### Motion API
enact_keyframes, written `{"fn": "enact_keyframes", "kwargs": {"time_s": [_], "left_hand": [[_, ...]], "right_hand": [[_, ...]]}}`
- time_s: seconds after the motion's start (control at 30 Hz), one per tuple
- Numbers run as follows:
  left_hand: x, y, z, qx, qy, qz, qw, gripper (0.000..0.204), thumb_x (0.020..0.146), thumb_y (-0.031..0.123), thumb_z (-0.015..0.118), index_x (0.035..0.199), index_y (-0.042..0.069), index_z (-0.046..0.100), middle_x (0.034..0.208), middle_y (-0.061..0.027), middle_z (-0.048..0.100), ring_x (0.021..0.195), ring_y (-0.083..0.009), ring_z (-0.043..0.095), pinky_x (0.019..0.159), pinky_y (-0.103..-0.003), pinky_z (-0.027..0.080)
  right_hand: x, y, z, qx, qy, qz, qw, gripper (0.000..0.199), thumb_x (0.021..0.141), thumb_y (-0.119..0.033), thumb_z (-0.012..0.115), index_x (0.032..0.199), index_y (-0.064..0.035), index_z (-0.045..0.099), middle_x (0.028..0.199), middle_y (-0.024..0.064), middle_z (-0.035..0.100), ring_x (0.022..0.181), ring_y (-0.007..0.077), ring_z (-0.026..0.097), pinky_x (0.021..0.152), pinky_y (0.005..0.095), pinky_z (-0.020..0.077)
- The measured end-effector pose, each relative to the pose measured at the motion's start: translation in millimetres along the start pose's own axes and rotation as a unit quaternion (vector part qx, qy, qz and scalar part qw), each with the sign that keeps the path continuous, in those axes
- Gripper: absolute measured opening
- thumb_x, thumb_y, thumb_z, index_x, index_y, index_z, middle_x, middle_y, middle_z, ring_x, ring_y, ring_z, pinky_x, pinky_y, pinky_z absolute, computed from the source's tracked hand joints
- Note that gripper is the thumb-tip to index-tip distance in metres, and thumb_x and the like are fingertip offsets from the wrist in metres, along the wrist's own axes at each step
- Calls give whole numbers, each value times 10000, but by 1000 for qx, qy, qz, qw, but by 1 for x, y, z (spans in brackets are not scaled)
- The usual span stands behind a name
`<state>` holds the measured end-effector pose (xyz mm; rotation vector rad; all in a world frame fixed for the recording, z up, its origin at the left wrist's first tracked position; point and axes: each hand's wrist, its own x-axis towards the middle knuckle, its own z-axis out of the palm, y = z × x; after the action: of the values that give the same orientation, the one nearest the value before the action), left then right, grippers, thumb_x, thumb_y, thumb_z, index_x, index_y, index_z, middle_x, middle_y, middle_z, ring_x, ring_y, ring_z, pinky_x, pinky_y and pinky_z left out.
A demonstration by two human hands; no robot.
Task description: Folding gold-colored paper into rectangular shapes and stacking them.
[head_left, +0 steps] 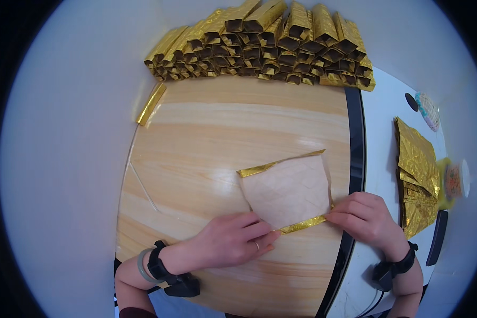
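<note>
A sheet of gold foil paper (289, 191) lies pale side up on the wooden tabletop. Its far edge is folded over as a narrow gold strip (267, 168), and a second gold strip (305, 224) runs along the near edge. My left hand (233, 239) is closed at the near left corner, fingers on the fold and partly hiding it. At the near right corner, the thumb and fingers of my right hand (367, 220) pinch the same folded edge.
Many folded gold paper tubes (270, 47) are stacked at the back. One gold strip (151, 104) lies at the left edge. On the white surface to the right are a pile of gold sheets (416, 175), a lidded tub (455, 179) and a dark bar-shaped object (437, 238).
</note>
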<state>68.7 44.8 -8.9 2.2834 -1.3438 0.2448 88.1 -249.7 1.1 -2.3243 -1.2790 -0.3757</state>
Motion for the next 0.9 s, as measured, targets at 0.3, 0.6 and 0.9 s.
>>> {"fn": "enact_keyframes", "kwargs": {"time_s": [0.3, 0.6, 0.9], "left_hand": [[-2, -3, 0, -79, 8, -75, 994, 303, 715, 141, 771, 1003, 79, 701, 823, 4, 594, 728, -164, 577, 551, -277, 500], [-4, 0, -2, -83, 19, -126, 988, 238, 705, 63, 764, 922, 89, 667, 811, -13, 604, 713, -188, 590, 559, -285, 492], [-7, -1, -3, -155, 9, -137, 978, 93, 736, 83, 749, 785, 105, 673, 818, -3, 589, 740, -178, 583, 569, -289, 490]], "right_hand": [[-2, -1, -3, 48, -29, 68, 996, 205, 707, -49, 691, 903, -95, 656, 814, 12, 637, 674, 177, 645, 519, 281, 511], [0, -6, -7, 89, -60, 127, 986, 186, 739, -30, 712, 903, -88, 646, 827, 41, 625, 698, 209, 638, 572, 296, 526], [-1, 0, -6, 111, -70, 86, 988, 195, 678, -38, 718, 857, -78, 656, 805, 33, 606, 724, 208, 619, 591, 310, 518]]}}
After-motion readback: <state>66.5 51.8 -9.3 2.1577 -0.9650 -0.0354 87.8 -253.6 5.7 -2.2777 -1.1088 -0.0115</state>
